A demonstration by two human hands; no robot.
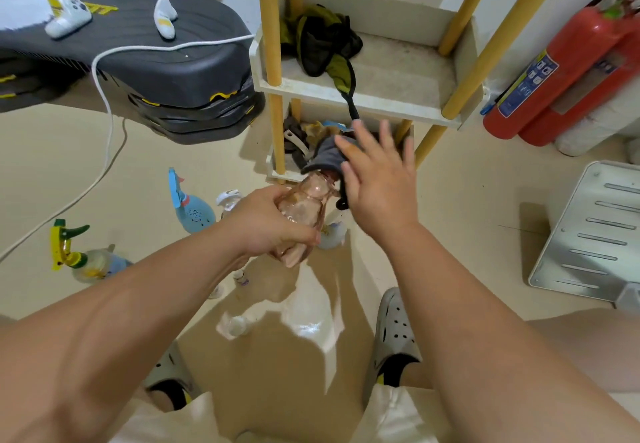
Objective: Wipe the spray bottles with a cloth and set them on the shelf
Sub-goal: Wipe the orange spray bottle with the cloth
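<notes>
Head view. Spray bottles counted:
- One pink translucent bottle [300, 216] is tilted above the floor. The left hand [265, 226] has its fingers curled round the body.
- Three stand on the tan floor [450, 221]: a blue bottle [194, 212], a yellow-green trigger bottle [81, 259], and a clear bottle [229, 200] partly hidden by the left hand.

The right hand [375, 186], fingers straight and spread, presses one grey cloth [325, 157] over the pink bottle's top. Just beyond is the shelf [363, 105], with white trays and round yellow posts. Two red extinguishers [571, 72] stand at right.

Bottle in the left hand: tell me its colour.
The bottle is translucent pink; the head view shows it best.
</notes>
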